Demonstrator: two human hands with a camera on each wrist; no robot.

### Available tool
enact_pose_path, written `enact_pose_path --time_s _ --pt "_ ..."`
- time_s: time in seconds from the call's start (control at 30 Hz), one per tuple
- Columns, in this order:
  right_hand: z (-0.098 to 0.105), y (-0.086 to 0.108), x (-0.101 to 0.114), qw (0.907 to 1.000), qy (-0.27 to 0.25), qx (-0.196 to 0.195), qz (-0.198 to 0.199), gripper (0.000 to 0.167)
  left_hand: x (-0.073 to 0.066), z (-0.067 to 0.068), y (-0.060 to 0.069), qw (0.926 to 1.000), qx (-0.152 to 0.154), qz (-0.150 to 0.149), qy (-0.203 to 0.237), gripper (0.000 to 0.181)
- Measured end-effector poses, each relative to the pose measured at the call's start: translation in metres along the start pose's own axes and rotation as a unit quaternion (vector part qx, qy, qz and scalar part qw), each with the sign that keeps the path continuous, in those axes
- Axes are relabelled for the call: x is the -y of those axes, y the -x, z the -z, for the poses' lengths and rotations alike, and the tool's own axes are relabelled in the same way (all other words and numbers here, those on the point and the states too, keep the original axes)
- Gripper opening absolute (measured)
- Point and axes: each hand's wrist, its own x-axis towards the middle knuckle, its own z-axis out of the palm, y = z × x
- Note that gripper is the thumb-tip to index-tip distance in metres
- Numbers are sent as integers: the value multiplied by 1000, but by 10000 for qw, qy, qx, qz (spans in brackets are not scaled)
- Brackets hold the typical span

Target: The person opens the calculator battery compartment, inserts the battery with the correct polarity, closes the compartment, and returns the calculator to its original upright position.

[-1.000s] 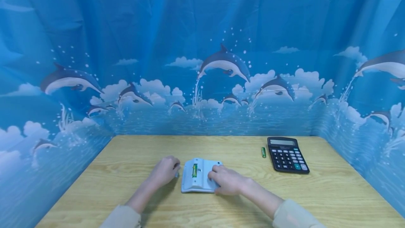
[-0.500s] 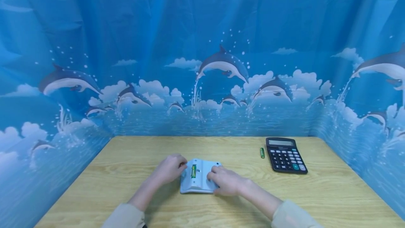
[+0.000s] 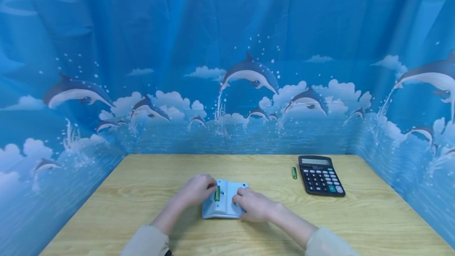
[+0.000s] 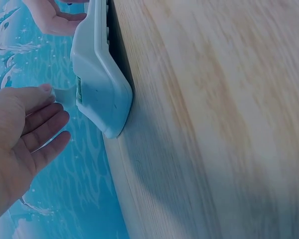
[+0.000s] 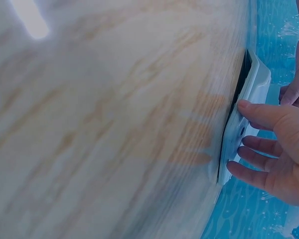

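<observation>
A light blue calculator (image 3: 232,192) lies face down on the table, a green battery (image 3: 217,193) showing in its back slot. In the left wrist view, keys stick out along its underside. My left hand (image 3: 199,189) is at its left side. Thumb and index finger pinch a small light blue battery cover (image 4: 65,95) at the slot, and the other fingers are loosely extended. My right hand (image 3: 256,205) holds the calculator at its right part. In the right wrist view, the thumb is at one edge and the fingertips touch the body.
A black calculator (image 3: 321,176) lies face up at the right of the wooden table (image 3: 160,169). Left of it is a loose green battery (image 3: 294,172). A blue curtain (image 3: 170,50) with dolphins stands behind the table and along both sides.
My left hand has moved right with the battery cover, from beside the light blue calculator to its battery slot. The right hand stays on the calculator.
</observation>
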Motion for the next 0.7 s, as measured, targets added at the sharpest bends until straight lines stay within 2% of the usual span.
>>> enact_pose_path --time_s 0.23,0.7 --pt "0 0 0 10000 11 -11 8 45 -3 0 -2 10000 77 -45 -32 13" --pt "1 1 2 10000 -44 2 -51 44 -9 -1 -8 9990 324 66 -308 16"
